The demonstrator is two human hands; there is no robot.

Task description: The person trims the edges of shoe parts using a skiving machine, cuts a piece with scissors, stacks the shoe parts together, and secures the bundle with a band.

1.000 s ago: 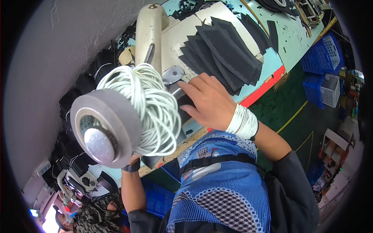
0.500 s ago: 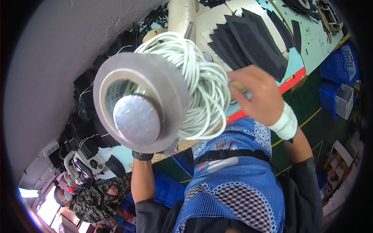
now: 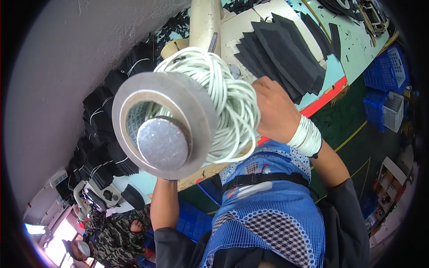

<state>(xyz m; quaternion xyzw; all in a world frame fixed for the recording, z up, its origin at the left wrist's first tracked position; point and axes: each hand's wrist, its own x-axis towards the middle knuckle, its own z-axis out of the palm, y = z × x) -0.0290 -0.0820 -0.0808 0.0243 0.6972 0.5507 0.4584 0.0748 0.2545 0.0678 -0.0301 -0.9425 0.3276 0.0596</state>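
A grey roll of tape point(image 3: 196, 107) stands right under my view, around a round metal-topped post point(image 3: 163, 143). Beside and behind it hangs a thick bundle of white cord point(image 3: 232, 107). My right hand point(image 3: 275, 109) is at the right side of this bundle, palm down with bent fingers; the fingertips and anything in them are hidden. Many turns of white cord point(image 3: 307, 136) circle my right wrist. Only my left forearm point(image 3: 164, 203) shows, since the tape roll covers the hand. Dark flat fabric pieces point(image 3: 290, 53) lie fanned out beyond my right hand.
A cream machine arm point(image 3: 204, 22) rises behind the cord. Tied dark bundles point(image 3: 100, 116) line the wall at left. Blue crates point(image 3: 386, 73) stand on the floor at right. A co-worker in a camouflage top point(image 3: 118, 230) is at lower left. The table has a red edge point(image 3: 326, 96).
My right hand has moved a little left and turned its back up, so its fingers drop out of sight. My left wrist has slipped behind the tape roll. The view has shifted slightly.
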